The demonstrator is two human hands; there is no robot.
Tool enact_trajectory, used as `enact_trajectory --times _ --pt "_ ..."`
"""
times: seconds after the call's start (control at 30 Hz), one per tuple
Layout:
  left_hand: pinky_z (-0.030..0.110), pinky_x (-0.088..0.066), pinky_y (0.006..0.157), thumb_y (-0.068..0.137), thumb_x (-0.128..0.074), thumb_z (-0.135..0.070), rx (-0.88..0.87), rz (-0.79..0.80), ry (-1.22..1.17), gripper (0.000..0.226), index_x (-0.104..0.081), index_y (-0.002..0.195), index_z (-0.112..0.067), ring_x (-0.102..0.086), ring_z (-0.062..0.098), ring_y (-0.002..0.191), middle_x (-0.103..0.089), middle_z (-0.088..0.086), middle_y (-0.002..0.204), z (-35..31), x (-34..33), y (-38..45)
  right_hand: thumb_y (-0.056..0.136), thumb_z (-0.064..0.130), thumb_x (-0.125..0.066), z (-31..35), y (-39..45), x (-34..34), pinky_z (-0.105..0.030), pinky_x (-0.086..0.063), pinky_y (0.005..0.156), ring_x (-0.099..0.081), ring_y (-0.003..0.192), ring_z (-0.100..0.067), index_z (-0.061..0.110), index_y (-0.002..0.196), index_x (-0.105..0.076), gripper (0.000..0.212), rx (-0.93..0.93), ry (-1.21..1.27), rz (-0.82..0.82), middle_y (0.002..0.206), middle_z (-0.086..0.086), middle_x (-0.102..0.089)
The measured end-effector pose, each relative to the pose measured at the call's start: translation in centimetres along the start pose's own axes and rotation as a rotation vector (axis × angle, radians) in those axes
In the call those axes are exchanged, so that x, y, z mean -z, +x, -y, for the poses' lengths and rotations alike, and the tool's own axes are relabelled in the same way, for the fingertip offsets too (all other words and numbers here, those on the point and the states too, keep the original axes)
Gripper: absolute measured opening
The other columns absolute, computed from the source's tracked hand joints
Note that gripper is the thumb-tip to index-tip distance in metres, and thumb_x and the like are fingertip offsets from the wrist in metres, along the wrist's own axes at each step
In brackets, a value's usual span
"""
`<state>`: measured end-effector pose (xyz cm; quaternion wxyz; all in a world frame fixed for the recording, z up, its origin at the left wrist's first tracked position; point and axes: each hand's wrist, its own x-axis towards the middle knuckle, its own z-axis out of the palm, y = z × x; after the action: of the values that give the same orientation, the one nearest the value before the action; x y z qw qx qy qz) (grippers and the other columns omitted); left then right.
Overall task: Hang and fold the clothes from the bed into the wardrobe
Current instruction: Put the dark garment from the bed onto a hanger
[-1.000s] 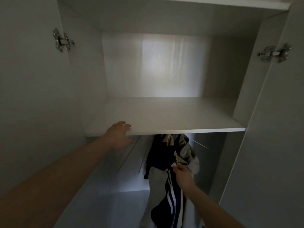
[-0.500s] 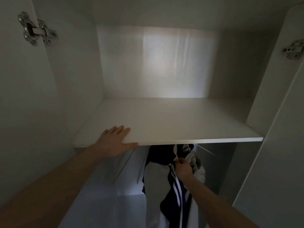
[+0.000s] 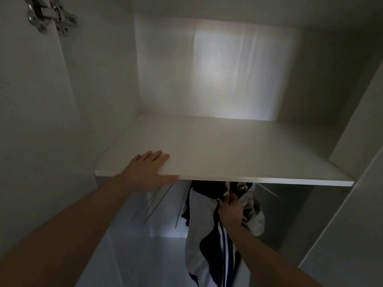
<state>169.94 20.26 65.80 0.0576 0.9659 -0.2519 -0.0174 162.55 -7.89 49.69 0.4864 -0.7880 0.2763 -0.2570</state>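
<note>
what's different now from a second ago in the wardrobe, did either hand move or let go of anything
The left hand slid forward, from curled at the shelf edge to lying flat on top. The right hand rose with its pinch on the navy-and-white jacket, now just under the shelf. Nothing was let go; the jacket still hangs below.

Left hand flat on front edge of wardrobe shelf, thumb under the edge; below shelf, right hand pinches hanging navy-and-white jacket; door hinge above-left of shelf.
</note>
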Motion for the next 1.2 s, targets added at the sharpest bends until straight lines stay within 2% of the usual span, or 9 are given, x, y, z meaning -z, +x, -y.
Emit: enact_trajectory --times 0.17,0.3,0.4,0.47,0.57,0.67,0.8,1.0,1.2 --pt "0.045 -0.003 0.128 0.069 -0.023 -0.102 0.01 -0.019 0.025 0.113 -0.005 0.163 -0.041 -0.002 0.02 0.159 0.0 -0.008 0.173 0.1 -0.3 0.2 0.101 0.012 -0.044 1.1 2.8 0.7 -0.033 -0.042 0.069 -0.057 0.084 -0.032 0.011 0.1 -0.058 0.014 -0.147 -0.238 0.103 0.102 -0.018 -0.067" --pt "0.045 -0.003 0.128 0.07 -0.021 -0.101 0.006 -0.027 0.027 0.112 -0.005 0.163 -0.041 -0.002 0.019 0.159 0.0 -0.009 0.173 0.4 -0.5 0.3 0.108 0.015 -0.038 -0.5 3.2 1.4 -0.032 -0.049 0.093 -0.056 0.127 -0.025 0.01 0.135 -0.059 0.034 -0.068 -0.629 0.308 0.139 -0.01 -0.059" --pt "0.045 -0.003 0.128 0.068 -0.019 -0.102 0.001 -0.031 0.025 0.114 -0.005 0.163 -0.041 -0.002 0.018 0.159 -0.001 -0.009 0.173 0.3 -0.4 0.2 0.109 0.013 -0.034 -1.9 3.5 1.3 -0.026 -0.049 0.085 -0.057 0.126 -0.022 0.009 0.131 -0.062 0.036 0.051 -0.792 0.401 0.138 -0.009 -0.059" --pt "0.044 -0.003 0.128 0.068 -0.019 -0.101 0.002 -0.039 0.022 0.113 -0.006 0.163 -0.04 -0.002 0.018 0.159 -0.002 -0.009 0.173 0.1 -0.3 0.1 0.108 0.014 -0.036 -2.4 3.5 1.0 -0.024 -0.048 0.078 -0.058 0.124 -0.022 0.009 0.131 -0.06 0.034 0.027 -0.746 0.359 0.137 -0.01 -0.059" --pt "0.044 -0.003 0.128 0.066 -0.014 -0.104 -0.001 -0.046 0.037 0.117 -0.006 0.164 -0.04 -0.003 0.018 0.159 -0.002 -0.008 0.173 0.0 -0.3 -0.2 0.102 0.012 -0.045 -3.1 1.8 0.2 -0.043 -0.044 0.106 -0.045 0.134 -0.034 0.009 0.142 -0.049 0.04 -0.065 -0.555 0.2 0.148 -0.016 -0.044" --pt "0.044 -0.004 0.128 0.06 -0.005 -0.104 -0.007 -0.062 0.053 0.122 -0.006 0.164 -0.039 -0.002 0.018 0.159 -0.002 -0.009 0.173 0.0 -0.4 -0.2 0.09 -0.002 -0.057 -4.1 -1.4 -1.3 -0.05 -0.049 0.099 -0.052 0.12 -0.035 0.011 0.138 -0.052 0.05 0.259 -0.318 -0.051 0.134 -0.014 -0.053" --pt "0.044 -0.004 0.128 0.056 0.0 -0.107 -0.012 -0.085 0.054 0.126 -0.005 0.163 -0.04 -0.002 0.017 0.159 -0.002 -0.01 0.173 0.2 -0.6 0.0 0.095 0.01 -0.065 -4.3 -4.4 -5.1 -0.027 -0.049 0.09 -0.062 0.108 -0.024 0.015 0.125 -0.059 0.031 0.327 -0.203 0.219 0.12 0.001 -0.056" --pt "0.044 -0.005 0.128 0.058 0.0 -0.108 -0.01 -0.108 0.057 0.124 -0.005 0.163 -0.042 -0.002 0.016 0.159 -0.003 -0.011 0.172 0.6 -1.3 0.3 0.103 0.039 -0.058 -1.7 -1.4 -8.8 -0.036 -0.04 0.115 -0.044 0.141 -0.028 0.003 0.158 -0.027 0.073 -0.06 -0.274 0.543 0.157 -0.013 -0.037" --pt "0.044 -0.004 0.128 0.062 -0.003 -0.107 -0.011 -0.123 0.05 0.118 -0.004 0.162 -0.044 -0.001 0.014 0.158 -0.001 -0.014 0.172 0.9 -1.6 0.6 0.107 0.017 -0.046 -1.1 1.1 -11.5 -0.025 -0.043 0.1 -0.057 0.127 -0.027 0.004 0.141 -0.051 0.036 -0.129 -0.324 0.572 0.142 -0.016 -0.056"
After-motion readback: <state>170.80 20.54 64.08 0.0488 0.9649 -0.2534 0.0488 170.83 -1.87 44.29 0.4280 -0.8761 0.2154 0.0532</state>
